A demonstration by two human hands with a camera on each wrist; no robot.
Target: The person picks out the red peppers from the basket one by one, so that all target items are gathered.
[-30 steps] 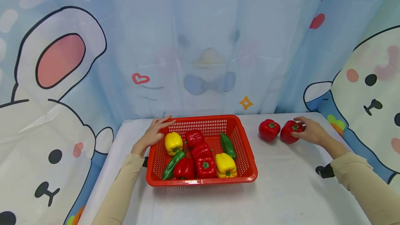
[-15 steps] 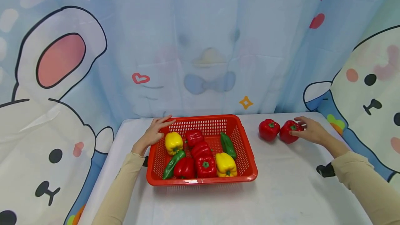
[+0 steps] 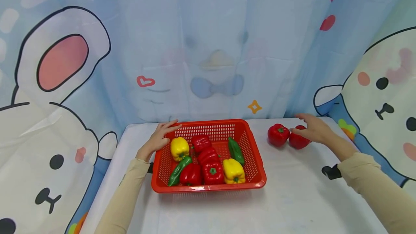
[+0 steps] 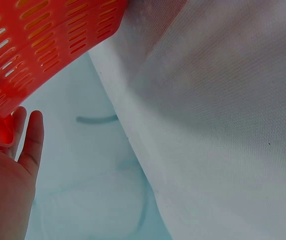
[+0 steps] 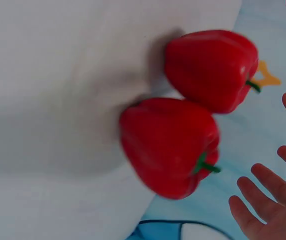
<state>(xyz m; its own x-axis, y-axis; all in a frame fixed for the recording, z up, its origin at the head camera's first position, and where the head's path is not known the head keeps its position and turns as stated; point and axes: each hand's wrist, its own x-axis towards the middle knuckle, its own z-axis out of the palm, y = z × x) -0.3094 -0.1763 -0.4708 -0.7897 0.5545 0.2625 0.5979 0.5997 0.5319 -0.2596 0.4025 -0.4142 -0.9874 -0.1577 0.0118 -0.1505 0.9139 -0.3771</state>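
My left hand (image 3: pixel 160 137) rests at the back left corner of a red plastic basket (image 3: pixel 208 189), fingers mostly straight along the rim. In the left wrist view two fingers (image 4: pixel 33 140) extend past the basket corner; the thumb is hidden there. My right hand (image 3: pixel 314 129) hovers just above a red bell pepper (image 3: pixel 298 141), which it partly covers in the head view. In the right wrist view its fingers (image 5: pixel 273 185) are spread and apart from that pepper (image 5: pixel 165 140). Beside it sits a second red bell pepper (image 3: pixel 278 135), touching or nearly so.
Inside the basket lie several red bell peppers (image 3: pixel 212 172), two yellow bell peppers (image 3: pixel 233 171) and two long green peppers (image 3: pixel 235 151). A white cloth (image 3: pixel 286 205) covers the table. Behind it hangs a blue cartoon curtain (image 3: pixel 214 28).
My right hand has let go of the right-hand red bell pepper and lifted slightly up and to the left. That pepper shifted a little leftward earlier. The left hand stays put.
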